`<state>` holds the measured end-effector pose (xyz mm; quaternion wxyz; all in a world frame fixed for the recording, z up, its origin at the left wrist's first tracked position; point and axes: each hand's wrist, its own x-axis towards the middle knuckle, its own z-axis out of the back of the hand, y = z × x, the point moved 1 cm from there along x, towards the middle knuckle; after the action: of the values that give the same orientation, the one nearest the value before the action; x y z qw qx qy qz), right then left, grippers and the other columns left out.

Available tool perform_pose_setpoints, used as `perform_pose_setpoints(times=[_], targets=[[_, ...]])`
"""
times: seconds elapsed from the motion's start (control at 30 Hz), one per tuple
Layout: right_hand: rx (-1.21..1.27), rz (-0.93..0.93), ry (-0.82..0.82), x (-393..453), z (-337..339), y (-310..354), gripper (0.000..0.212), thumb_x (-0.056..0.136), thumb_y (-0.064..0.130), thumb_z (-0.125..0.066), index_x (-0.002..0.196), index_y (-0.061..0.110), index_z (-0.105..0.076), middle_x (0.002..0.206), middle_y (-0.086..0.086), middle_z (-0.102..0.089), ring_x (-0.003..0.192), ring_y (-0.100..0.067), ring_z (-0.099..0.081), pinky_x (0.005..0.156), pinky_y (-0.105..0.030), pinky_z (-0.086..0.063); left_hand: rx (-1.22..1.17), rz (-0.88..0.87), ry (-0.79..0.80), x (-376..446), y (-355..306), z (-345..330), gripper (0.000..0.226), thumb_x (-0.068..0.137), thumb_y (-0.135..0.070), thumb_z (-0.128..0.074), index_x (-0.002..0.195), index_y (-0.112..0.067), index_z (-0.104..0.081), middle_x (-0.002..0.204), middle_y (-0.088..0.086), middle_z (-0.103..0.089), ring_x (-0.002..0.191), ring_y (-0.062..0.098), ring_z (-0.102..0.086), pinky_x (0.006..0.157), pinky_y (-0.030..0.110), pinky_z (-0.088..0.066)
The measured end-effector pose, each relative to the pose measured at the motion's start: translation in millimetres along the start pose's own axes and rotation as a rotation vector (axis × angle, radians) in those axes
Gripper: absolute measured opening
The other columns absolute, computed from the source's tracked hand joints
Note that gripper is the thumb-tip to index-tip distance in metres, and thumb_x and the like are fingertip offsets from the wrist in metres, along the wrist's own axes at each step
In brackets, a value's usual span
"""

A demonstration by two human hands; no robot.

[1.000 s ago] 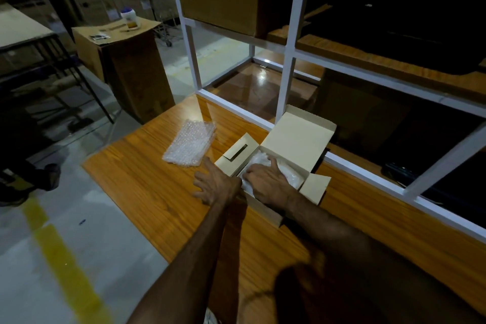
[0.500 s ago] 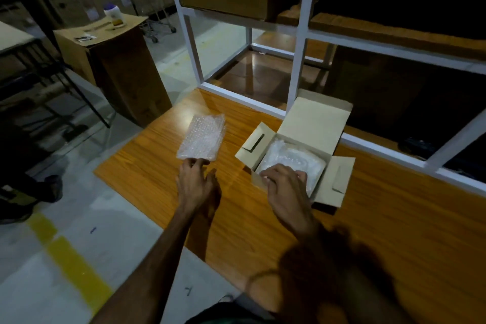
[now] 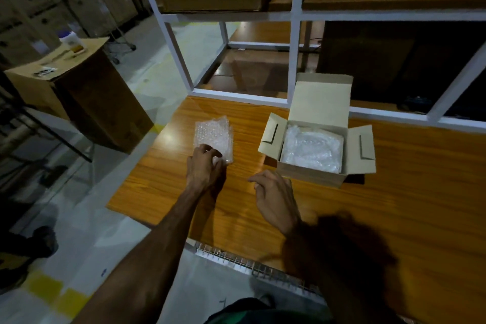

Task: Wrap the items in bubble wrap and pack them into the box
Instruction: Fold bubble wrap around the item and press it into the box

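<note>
One item, wrapped in clear bubble wrap (image 3: 311, 148), already sits inside the open tan cardboard box (image 3: 310, 176) just beyond the right hand (image 3: 274, 198), which hovers loosely curled, holding nothing. The left hand (image 3: 205, 168) pinches the near edge of a folded clear bubble-wrap piece (image 3: 213, 137); closing the box remains.

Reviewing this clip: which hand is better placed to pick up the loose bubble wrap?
Left. The left hand already touches the bubble wrap's near edge; the right hand hovers empty near the box.
</note>
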<state>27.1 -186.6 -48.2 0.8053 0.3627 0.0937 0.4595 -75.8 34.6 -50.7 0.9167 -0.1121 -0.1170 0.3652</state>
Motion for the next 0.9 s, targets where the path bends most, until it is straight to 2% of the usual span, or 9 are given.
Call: perform_pose_setpoints(times=[0.07, 0.23, 0.4, 0.5, 0.6, 0.7, 0.77, 0.83, 0.9], targets=[[0.034, -0.031, -0.018, 1, -8, 3, 0.031, 0.102, 0.017, -0.053, 0.118, 0.036, -0.071, 0.113, 0.015, -0.063, 0.11, -0.006, -0.055, 0.095, -0.035, -0.045, -0.035, -0.008, 0.003, 3, 5, 2, 0.016, 0.098, -0.032, -0.068, 0.108, -0.022, -0.076, 0.121, 0.007, -0.064, 0.109, 0.03, -0.062, 0.086, 0.049, -0.055], [0.112, -0.112, -0.009, -3, -22, 11, 0.03, 0.105, 0.017, -0.053, 0.122, 0.033, -0.07, 0.118, 0.013, -0.064, 0.109, -0.005, -0.058, 0.093, -0.032, -0.053, -0.007, -0.011, 0.121, 0, 25, -11, 0.048, 0.092, -0.038, -0.07, 0.136, -0.024, -0.062, 0.139, 0.007, -0.057, 0.129, 0.033, -0.05, 0.101, 0.06, -0.044], [0.233, -0.227, -0.033, -16, -26, 18, 0.029, 0.104, 0.013, -0.055, 0.121, 0.027, -0.073, 0.118, 0.01, -0.067, 0.106, -0.004, -0.061, 0.095, -0.033, -0.055, -0.417, 0.02, -0.086, -15, 35, -15, 0.022, 0.099, -0.036, -0.062, 0.099, -0.021, -0.077, 0.095, -0.004, -0.074, 0.088, 0.012, -0.069, 0.075, 0.042, -0.058], [0.259, -0.303, -0.038, -23, -26, 26, 0.035, 0.105, 0.015, -0.054, 0.136, 0.028, -0.064, 0.12, 0.009, -0.067, 0.104, -0.003, -0.062, 0.091, -0.032, -0.057, -0.683, 0.13, -0.138, -36, 19, -10, 0.01, 0.098, -0.025, -0.072, 0.092, -0.018, -0.077, 0.09, -0.011, -0.075, 0.085, -0.002, -0.068, 0.077, 0.028, -0.056], [0.431, -0.417, -0.009, -27, -29, 35, 0.054, 0.101, 0.038, -0.059, 0.15, 0.047, -0.038, 0.118, 0.014, -0.068, 0.102, -0.008, -0.067, 0.085, -0.04, -0.06, -0.818, 0.09, -0.141, -68, -5, -5, 0.008, 0.095, -0.013, -0.076, 0.09, -0.007, -0.077, 0.089, -0.005, -0.076, 0.087, -0.005, -0.07, 0.075, 0.014, -0.053], [0.59, -0.574, -0.07, -34, -30, 36, 0.077, 0.078, 0.072, -0.061, 0.141, 0.062, -0.02, 0.134, 0.008, -0.065, 0.109, -0.019, -0.068, 0.088, -0.054, -0.06, -1.003, 0.171, -0.096, -100, -21, -12, 0.007, 0.095, -0.008, -0.076, 0.094, -0.001, -0.076, 0.093, 0.012, -0.078, 0.091, 0.016, -0.074, 0.082, 0.029, -0.06], [0.528, -0.586, -0.097, -41, -30, 34, 0.094, 0.073, 0.068, -0.067, 0.15, 0.056, -0.016, 0.149, 0.003, -0.053, 0.124, -0.024, -0.06, 0.093, -0.052, -0.057, -1.227, 0.304, -0.083, -121, -31, -17, 0.014, 0.096, -0.014, -0.075, 0.099, -0.001, -0.07, 0.098, 0.021, -0.075, 0.09, 0.031, -0.074, 0.08, 0.046, -0.063], [0.355, -0.609, -0.105, -52, -27, 29, 0.095, 0.078, 0.054, -0.075, 0.154, 0.047, -0.018, 0.143, 0.0, -0.046, 0.123, -0.027, -0.053, 0.09, -0.047, -0.055, -1.522, 0.499, -0.091, -144, -44, -14, 0.005, 0.101, -0.007, -0.066, 0.103, -0.003, -0.063, 0.094, 0.02, -0.074, 0.077, 0.025, -0.072, 0.062, 0.042, -0.063], [-0.021, -0.567, -0.032, -69, -19, 20, 0.084, 0.085, 0.052, -0.071, 0.154, 0.039, -0.024, 0.136, -0.005, -0.041, 0.118, -0.029, -0.05, 0.086, -0.044, -0.05, -1.699, 0.705, -0.148, -164, -54, -13, 0.011, 0.102, 0.005, -0.056, 0.106, -0.005, -0.059, 0.102, 0.016, -0.074, 0.085, 0.025, -0.071, 0.069, 0.041, -0.062]])
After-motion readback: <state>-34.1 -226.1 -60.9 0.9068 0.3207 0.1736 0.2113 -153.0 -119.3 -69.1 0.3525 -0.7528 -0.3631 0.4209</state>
